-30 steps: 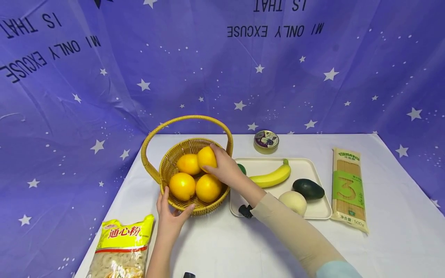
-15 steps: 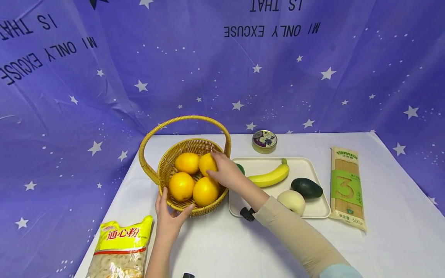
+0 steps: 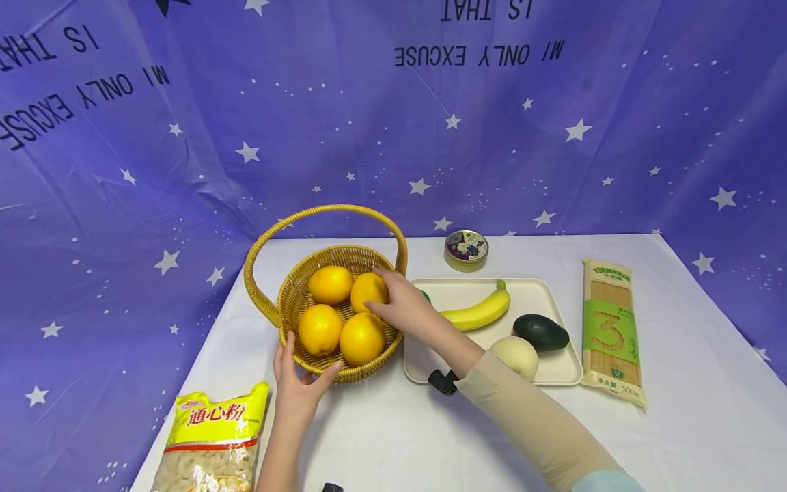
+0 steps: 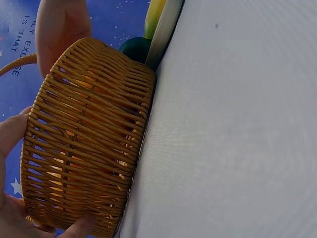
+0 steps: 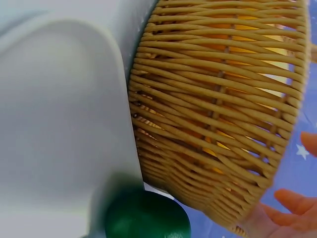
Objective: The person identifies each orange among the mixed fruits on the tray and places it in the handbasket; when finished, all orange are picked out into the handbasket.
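A wicker basket (image 3: 341, 256) with a tall arched handle stands at the table's centre-left. Several oranges lie in it, one of them (image 3: 320, 329) at the front left. My left hand (image 3: 298, 393) grips the basket's near rim, fingers over the edge at the left and thumb (image 4: 83, 226) against the outer wall. My right hand (image 3: 402, 304) reaches over the right rim beside the back-right orange (image 3: 367, 292), fingers and thumb spread at it. In the right wrist view, backdrop shows between the right hand's fingers (image 5: 293, 201) above the rim.
Right of the basket, a cream tray (image 3: 547, 297) bears a banana (image 3: 476, 314), a dark avocado-like fruit (image 3: 541, 333), a pale round fruit (image 3: 516, 357) and a green item (image 5: 148, 218). A tin (image 3: 466, 251), a noodle pack (image 3: 613, 335) and a macaroni bag (image 3: 215, 437) lie around.
The right hand has lowered an orange into the basket's back right and eased its fingers off it. The left hand has kept its place on the rim.
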{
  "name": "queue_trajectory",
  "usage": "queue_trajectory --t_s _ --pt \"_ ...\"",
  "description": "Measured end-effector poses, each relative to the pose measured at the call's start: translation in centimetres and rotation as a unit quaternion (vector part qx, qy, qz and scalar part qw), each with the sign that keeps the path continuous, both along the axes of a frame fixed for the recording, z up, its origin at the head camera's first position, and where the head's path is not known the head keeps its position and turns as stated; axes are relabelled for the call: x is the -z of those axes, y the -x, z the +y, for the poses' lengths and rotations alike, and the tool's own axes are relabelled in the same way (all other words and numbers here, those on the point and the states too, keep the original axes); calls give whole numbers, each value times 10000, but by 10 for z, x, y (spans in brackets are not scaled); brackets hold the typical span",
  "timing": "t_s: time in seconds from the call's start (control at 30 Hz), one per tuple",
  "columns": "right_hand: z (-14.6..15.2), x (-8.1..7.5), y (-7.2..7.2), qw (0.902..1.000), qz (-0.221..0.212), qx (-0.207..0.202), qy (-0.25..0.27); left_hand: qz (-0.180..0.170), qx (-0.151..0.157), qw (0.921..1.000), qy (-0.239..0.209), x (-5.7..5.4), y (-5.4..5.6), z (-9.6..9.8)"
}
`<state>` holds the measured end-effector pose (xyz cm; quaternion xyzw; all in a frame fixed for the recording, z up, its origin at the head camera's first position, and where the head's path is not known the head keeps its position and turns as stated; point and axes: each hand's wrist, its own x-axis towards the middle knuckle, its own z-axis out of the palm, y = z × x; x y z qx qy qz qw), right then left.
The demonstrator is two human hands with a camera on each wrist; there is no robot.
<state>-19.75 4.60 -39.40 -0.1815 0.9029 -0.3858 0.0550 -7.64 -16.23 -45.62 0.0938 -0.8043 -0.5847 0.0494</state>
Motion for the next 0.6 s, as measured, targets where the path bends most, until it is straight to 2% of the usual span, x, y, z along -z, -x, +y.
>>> queue_trajectory --t_s 0.1,0.23,0.4,0.6 --pt "9 -2 -4 9976 -211 -141 643 17 -6 10000 23 0 -1 0" --pt "29 -7 -12 9884 -548 -176 1402 26 29 10000 17 -1 -1 2" --pt "62 -16 -22 9788 -616 -144 1951 3 37 10000 3 -2 1 1" --pt "105 -26 -34 9735 -377 105 2252 -4 -5 10000 -28 -3 1 -1"
